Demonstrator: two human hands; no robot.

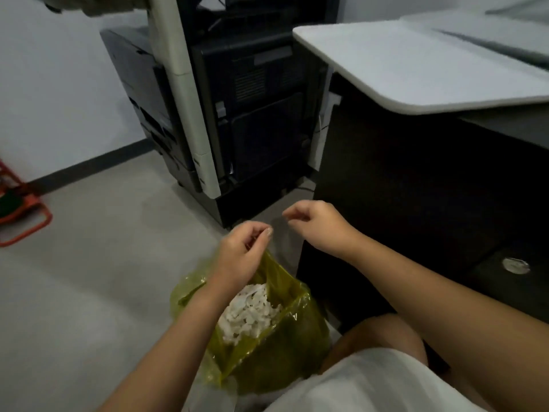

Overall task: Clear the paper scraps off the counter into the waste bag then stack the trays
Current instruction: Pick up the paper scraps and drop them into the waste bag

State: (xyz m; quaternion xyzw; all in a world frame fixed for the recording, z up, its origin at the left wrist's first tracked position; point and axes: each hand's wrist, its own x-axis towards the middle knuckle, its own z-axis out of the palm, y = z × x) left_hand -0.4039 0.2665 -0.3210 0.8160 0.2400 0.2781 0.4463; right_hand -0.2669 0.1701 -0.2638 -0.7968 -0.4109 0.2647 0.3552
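The left hand (243, 251) hangs low over the floor with its fingers (261, 234) curled tight, pinching the raised rim of a translucent yellow-green plastic waste bag (285, 337). The bag stands on the grey floor (89, 278) just beside the near lower corner of the dark cabinet that carries the bench, its mouth pulled upward by that grip. Inside it lies a heap of small white paper scraps (252, 313), showing through the open top and partly hidden behind the left forearm.

The right hand (315, 221) hovers a little higher and to the right, close to the left hand but apart from it. Its fingers (292, 215) are loosely curled, thumb and forefinger tips drawn near each other; whether a thin fold of plastic sits between them cannot be told, and nothing plainly shows in the grip.

The white, round-cornered bench (416, 72) lies well above and to the right of both hands, its near edge overhanging the dark cabinet side (401, 188). Pale flat shapes at its far right edge are too blurred to name. A tall dark office copier with a cream side panel (225, 114) stands against the wall just beyond the bench's left end, leaving a narrow gap. To the left of the bag the floor runs open to the wall, with an orange metal frame (23, 215) at the far left. The person's knee and white garment (380, 382) crowd the bag from the near side.
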